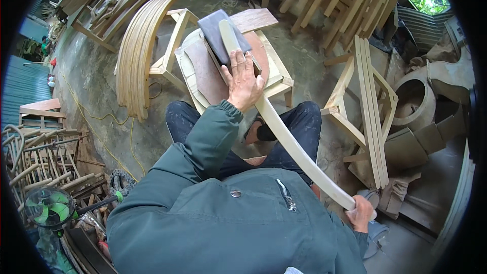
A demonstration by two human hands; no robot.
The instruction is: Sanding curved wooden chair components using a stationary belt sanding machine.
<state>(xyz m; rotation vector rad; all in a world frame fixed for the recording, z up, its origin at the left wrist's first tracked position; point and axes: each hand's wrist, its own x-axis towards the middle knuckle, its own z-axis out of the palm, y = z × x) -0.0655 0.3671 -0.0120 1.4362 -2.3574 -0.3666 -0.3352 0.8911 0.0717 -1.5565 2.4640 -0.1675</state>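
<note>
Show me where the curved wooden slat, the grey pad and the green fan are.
Curved wooden slat (294, 144), head view, middle of its length.
Grey pad (215, 30), head view, its upper face.
Green fan (49, 208), head view, its blades.

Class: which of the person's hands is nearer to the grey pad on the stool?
Left. The left hand presses the curved slat beside the grey pad; the right hand grips the slat's far end.

Left hand (243, 82) reaches out toward twelve o'clock, palm down, fingers spread flat, arm nearly straight. Right hand (361, 213) sits low at four o'clock, fingers curled tight.
</note>
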